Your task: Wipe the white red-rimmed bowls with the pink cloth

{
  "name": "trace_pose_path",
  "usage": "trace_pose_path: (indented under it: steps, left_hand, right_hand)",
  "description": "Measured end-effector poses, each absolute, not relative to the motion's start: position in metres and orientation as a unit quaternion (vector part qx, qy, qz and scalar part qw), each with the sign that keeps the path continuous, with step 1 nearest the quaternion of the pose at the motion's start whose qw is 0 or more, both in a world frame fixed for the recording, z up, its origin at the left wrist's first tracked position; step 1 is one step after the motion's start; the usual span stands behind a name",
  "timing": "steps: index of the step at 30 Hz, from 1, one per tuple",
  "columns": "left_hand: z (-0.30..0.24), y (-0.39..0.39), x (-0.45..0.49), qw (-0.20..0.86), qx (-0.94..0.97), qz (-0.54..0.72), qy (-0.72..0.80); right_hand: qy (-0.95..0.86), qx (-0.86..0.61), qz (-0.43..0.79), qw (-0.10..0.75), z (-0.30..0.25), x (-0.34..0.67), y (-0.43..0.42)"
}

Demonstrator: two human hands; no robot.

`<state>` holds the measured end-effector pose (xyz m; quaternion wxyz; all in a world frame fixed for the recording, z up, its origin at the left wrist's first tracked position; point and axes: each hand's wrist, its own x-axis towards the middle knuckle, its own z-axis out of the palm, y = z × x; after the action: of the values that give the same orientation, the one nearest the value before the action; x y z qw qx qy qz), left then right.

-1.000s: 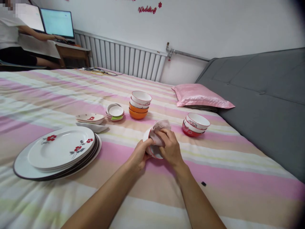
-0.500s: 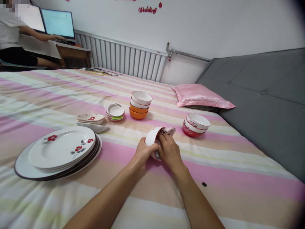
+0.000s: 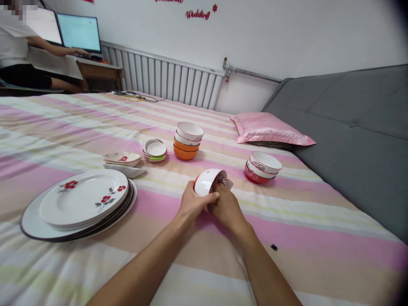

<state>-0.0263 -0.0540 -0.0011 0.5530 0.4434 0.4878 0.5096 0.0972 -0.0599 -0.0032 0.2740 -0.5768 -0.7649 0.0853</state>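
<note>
Over the middle of the bed, my left hand grips a white bowl with some red on its outside. The bowl is tilted on its side, its mouth turned to the right. My right hand reaches into that mouth, fingers closed on a pale, crumpled cloth; the fingertips are hidden inside. Right of the hands stands a short stack of bowls, white above red. Beyond them rises a taller stack of bowls, white above orange.
At left lies a stack of plates, with boat-shaped dishes and small round dishes behind it. A pink pillow leans by the grey headboard. A small black object lies near my right forearm. A person sits at a desk.
The bowl has turned in my left hand, so a red patch now shows on its outside. My right hand and the cloth have gone a little deeper into it.
</note>
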Motion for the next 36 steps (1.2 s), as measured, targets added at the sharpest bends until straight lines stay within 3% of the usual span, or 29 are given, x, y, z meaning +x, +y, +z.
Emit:
trace_pose_path:
  steps: [14, 22, 36]
  left_hand:
    - [0.001, -0.056, -0.028, 0.552, 0.469, 0.508, 0.465]
    - [0.003, -0.058, -0.028, 0.558, 0.491, 0.515, 0.426]
    - [0.006, -0.059, -0.032, 0.559, 0.549, 0.502, 0.367]
  right_hand:
    - [-0.726, -0.485, 0.336, 0.352, 0.002, 0.101, -0.061]
    - [-0.543, -0.425, 0.583, 0.43, 0.008, 0.097, -0.062]
    - [-0.194, -0.378, 0.718, 0.551, 0.027, 0.097, -0.063]
